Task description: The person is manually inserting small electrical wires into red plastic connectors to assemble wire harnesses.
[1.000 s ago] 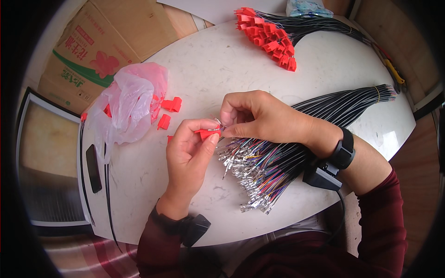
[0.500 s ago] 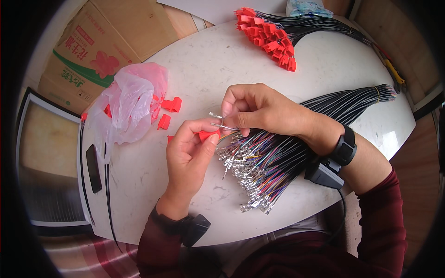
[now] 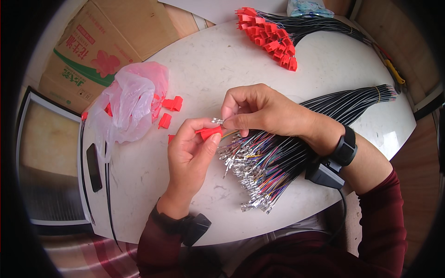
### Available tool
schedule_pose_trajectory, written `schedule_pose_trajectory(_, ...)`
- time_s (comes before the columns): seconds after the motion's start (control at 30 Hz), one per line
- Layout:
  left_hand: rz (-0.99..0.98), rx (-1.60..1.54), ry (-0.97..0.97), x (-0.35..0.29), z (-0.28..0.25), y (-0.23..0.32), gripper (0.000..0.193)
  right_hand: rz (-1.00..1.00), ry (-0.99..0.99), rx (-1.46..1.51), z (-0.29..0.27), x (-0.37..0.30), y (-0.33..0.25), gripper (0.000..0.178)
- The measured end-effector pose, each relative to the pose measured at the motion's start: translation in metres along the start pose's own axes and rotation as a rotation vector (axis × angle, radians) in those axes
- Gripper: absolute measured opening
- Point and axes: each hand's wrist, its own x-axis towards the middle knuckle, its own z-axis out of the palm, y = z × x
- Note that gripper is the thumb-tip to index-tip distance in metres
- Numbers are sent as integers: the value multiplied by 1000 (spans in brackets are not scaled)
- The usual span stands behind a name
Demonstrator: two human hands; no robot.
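- Upper left: brown cardboard box with green and red print.
- Left edge: pale-framed panel.
- Left of centre: slim dark rectangular object.
- Lower left: red-and-white striped cloth.
- Top right: bluish-white packet.
- Upper right: yellow-handled tool.

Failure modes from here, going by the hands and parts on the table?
1. The metal-tipped wire pinched in the right hand may bend or slip against the red housing held by the left hand.
2. Exposed terminals fan out close by; they might snag each other.
3. The bulky device on the right wrist could catch the cable bundle.
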Motion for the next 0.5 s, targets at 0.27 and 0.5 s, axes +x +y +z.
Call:
schedule_pose_trajectory(0.27, 2, 17, -22, 0, -1, 1, 19, 86, 3, 31, 1, -3, -8, 8)
schedule_pose_trajectory(0.5, -37, 2, 24, 0, 3, 1, 18, -38, 107, -6, 6, 0, 2, 12)
